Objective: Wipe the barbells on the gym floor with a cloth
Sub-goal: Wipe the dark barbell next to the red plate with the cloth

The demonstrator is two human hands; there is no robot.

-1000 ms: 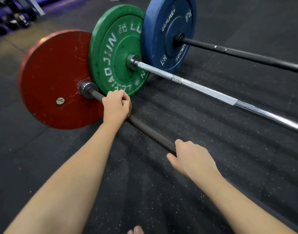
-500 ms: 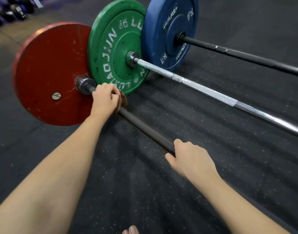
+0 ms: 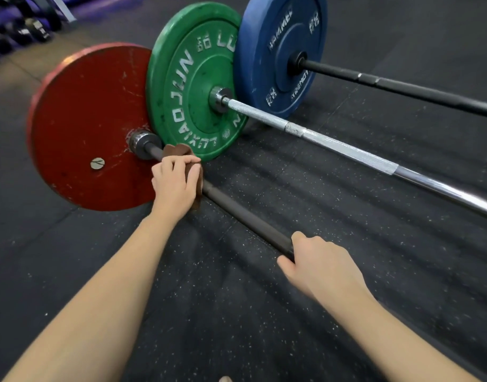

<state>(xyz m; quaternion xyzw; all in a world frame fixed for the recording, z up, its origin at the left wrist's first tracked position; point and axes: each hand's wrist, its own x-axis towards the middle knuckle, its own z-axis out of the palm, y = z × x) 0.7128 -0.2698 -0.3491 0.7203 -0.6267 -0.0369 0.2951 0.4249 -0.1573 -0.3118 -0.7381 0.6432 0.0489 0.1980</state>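
Note:
Three barbells lie side by side on the dark rubber floor. The nearest has a black bar [image 3: 245, 219] and a red plate [image 3: 82, 125]. My left hand [image 3: 176, 183] grips a brown cloth [image 3: 178, 150] wrapped round this bar, close to the steel collar [image 3: 143, 142] at the red plate. My right hand [image 3: 319, 266] grips the same bar further along, nearer to me. Behind it lie a silver bar [image 3: 347, 150] with a green plate [image 3: 192, 84], and a black bar [image 3: 402, 86] with a blue plate [image 3: 278, 53].
Dark dumbbells [image 3: 19, 34] sit on a rack at the far top left beside a strip of lighter floor [image 3: 24, 64]. A toe [image 3: 225, 379] shows at the bottom edge. Speckled rubber flooring [image 3: 236, 312] spreads between my arms.
My left hand slid with the cloth along the nearest bar toward the red plate's collar, and more of the brown cloth shows now. My right hand kept its hold on the bar.

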